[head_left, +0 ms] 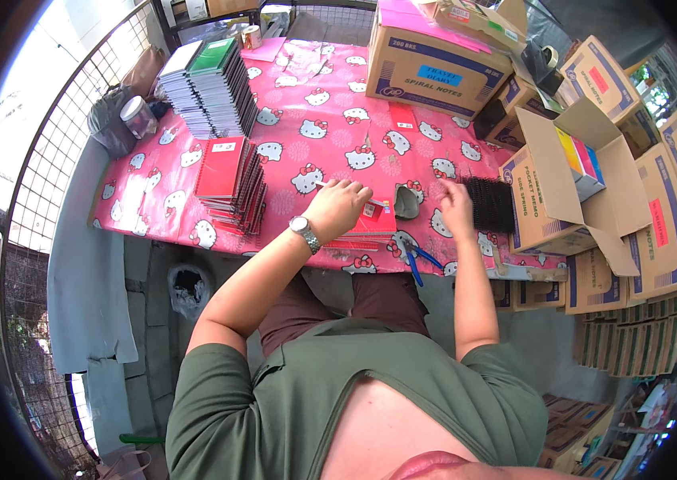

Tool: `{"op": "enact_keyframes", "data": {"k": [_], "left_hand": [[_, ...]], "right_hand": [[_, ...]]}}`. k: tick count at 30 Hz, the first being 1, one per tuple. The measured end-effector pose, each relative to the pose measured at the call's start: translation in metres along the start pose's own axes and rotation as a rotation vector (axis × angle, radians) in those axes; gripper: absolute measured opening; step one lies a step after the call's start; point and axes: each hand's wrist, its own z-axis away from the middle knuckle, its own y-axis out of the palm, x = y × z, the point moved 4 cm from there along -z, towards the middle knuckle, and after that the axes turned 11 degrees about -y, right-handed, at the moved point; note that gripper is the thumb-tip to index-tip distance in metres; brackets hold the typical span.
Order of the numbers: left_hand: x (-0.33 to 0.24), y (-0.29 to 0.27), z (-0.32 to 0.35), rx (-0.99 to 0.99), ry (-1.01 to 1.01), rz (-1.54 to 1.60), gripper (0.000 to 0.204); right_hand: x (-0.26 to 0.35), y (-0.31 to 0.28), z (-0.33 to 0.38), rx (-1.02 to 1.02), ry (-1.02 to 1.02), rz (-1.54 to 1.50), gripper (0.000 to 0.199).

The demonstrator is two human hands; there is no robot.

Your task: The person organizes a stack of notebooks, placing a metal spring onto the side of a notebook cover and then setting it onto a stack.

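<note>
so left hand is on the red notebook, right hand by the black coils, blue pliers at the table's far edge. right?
Not quite. The head view shows the blue pliers at the table's near edge, by the person's lap, not the far edge. The rest holds: left hand rests on the red notebook, right hand sits beside the black coils.

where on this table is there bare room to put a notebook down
Most bare cloth lies mid-table, between the tall notebook stack, the big box and the left hand. A smaller patch sits at the left edge, between the jar and the red notebook stack. It is crowded around the right hand: black coils, open box, pliers.
</note>
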Motion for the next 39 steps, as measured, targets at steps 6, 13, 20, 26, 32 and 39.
{"op": "enact_keyframes", "data": {"k": [6, 13, 20, 26, 32, 39], "left_hand": [[-0.003, 0.010, 0.006, -0.104, -0.047, 0.084, 0.020], [-0.004, 0.012, 0.007, -0.164, -0.005, 0.072, 0.020], [-0.005, 0.012, 0.005, -0.179, 0.005, 0.067, 0.017], [-0.007, 0.013, 0.005, -0.191, 0.023, 0.074, 0.016], [-0.006, 0.013, 0.007, -0.195, 0.028, 0.088, 0.016], [-0.004, 0.014, 0.005, -0.175, 0.040, 0.096, 0.016]], "right_hand": [[0.102, 0.040, 0.022, 0.119, -0.116, -0.412, 0.032], [0.099, 0.036, 0.021, 0.005, -0.188, -0.356, 0.020], [0.104, 0.030, 0.017, 0.147, -0.163, -0.406, 0.025], [0.098, 0.030, 0.019, 0.203, -0.182, -0.425, 0.027], [0.100, 0.031, 0.015, 0.215, -0.113, -0.434, 0.028], [0.094, 0.030, 0.016, 0.343, -0.050, -0.526, 0.031]]}}
